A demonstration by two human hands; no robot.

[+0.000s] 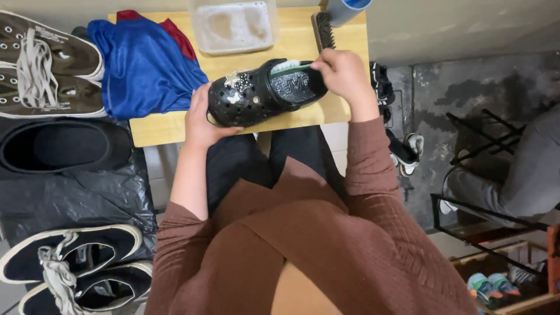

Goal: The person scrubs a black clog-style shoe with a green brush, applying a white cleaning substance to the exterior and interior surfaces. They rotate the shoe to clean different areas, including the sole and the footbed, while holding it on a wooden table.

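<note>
The left hand (200, 119) cups the toe of a black clog (262, 92) resting on the edge of the wooden table (175, 125), while the right hand (344, 73) pinches a small white-bristled brush (286, 65) inside the heel. The clog overhangs the near edge (only the toe grip steadies it), so a hard stroke could push it off onto the lap, or flick wet suds toward the blue cloth (146, 64).

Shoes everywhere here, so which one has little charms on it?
The black clog held on the wooden table; a star charm decorates its perforated toe. The others are plain or laced.
</note>
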